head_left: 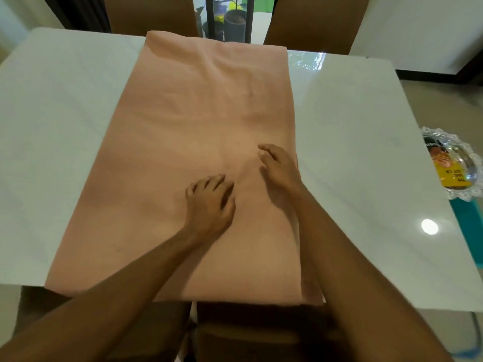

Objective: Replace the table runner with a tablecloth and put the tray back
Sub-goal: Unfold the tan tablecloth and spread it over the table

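Note:
A peach-pink cloth point(198, 121) lies folded lengthwise down the middle of the glossy white table point(65, 121), from the far edge to the near edge. Both my hands rest on its near half. My left hand point(210, 202) lies palm down with its fingers bent, fingertips on the fabric. To its right and a little farther away, my right hand point(278, 168) sits near the cloth's right edge with loosely bent fingers. A glass tray point(467, 165) with a white lace rim, holding a yellow and black packet point(444, 168), is off the table at the right.
Two brown chairs point(151, 14) stand at the far side, with another brown chair back point(261, 330) just below the near edge. The tray sits on a teal surface point(467, 220). Potted plants point(234, 22) show through a glass door behind the table.

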The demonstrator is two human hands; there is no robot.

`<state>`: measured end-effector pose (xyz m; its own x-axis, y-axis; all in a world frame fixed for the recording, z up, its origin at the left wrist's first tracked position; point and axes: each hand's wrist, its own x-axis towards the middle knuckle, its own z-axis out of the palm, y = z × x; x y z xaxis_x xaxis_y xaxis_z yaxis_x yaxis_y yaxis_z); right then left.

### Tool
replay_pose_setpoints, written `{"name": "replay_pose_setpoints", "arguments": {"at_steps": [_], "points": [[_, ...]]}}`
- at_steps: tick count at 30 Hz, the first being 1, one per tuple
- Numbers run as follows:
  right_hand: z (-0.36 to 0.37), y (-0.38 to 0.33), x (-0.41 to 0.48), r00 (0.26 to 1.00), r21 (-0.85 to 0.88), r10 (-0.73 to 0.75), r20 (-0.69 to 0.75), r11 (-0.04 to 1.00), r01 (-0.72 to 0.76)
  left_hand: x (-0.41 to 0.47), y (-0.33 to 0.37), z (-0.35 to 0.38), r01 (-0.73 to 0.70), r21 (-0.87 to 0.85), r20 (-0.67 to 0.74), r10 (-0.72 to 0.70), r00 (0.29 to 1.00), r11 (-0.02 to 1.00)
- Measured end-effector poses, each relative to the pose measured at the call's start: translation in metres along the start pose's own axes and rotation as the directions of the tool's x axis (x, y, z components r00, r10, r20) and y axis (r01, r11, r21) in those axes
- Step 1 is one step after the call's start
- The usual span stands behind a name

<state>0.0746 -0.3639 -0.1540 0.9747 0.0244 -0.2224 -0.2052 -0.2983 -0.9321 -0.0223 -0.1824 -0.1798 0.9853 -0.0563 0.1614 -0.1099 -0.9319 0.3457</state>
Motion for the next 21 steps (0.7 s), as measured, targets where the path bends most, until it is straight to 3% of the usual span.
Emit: {"name": "replay_pose_setpoints", "arguments": {"at_steps": [3, 5, 8, 11, 14, 16, 19, 21], "points": [[-0.023, 0.028, -0.065, 0.989, -0.191, -0.067, -0.13, 0.981, 0.042, -0.039, 0.036, 0.003, -0.053, -0.142, -0.037, 0.048, 0.998, 0.988], [-0.034, 0.053, -0.111, 0.972, -0.211, -0.097, -0.214, 0.976, 0.051, -0.058, 0.066, 0.004, -0.075, -0.224, -0.03, 0.07, 0.997, 0.972], [-0.037, 0.078, -0.155, 0.962, -0.257, -0.134, -0.238, 0.964, 0.071, -0.078, 0.106, 0.006, 0.022, -0.281, 0.099, 0.006, 0.995, 0.959], [-0.044, 0.082, -0.175, 0.947, -0.196, -0.128, -0.295, 0.978, 0.071, -0.083, 0.134, 0.007, 0.141, -0.145, 0.263, -0.099, 0.96, 0.979], [-0.048, 0.081, -0.183, 0.889, 0.003, 0.059, -0.455, 0.998, -0.065, -0.081, 0.152, 0.004, 0.201, -0.007, 0.367, -0.184, 0.912, 0.98], [-0.049, 0.084, -0.186, 0.882, 0.025, 0.083, -0.464, 0.996, -0.08, -0.075, 0.158, 0.004, 0.218, 0.029, 0.401, -0.211, 0.891, 0.976], [-0.044, 0.093, -0.191, 0.906, -0.217, -0.133, -0.403, 0.975, 0.047, -0.061, 0.155, -0.002, 0.34, -0.019, 0.487, -0.288, 0.825, 0.94], [-0.037, 0.1, -0.193, 0.907, -0.417, -0.251, -0.339, 0.904, 0.094, -0.055, 0.148, -0.01, 0.462, -0.179, 0.52, -0.315, 0.794, 0.869]]}}
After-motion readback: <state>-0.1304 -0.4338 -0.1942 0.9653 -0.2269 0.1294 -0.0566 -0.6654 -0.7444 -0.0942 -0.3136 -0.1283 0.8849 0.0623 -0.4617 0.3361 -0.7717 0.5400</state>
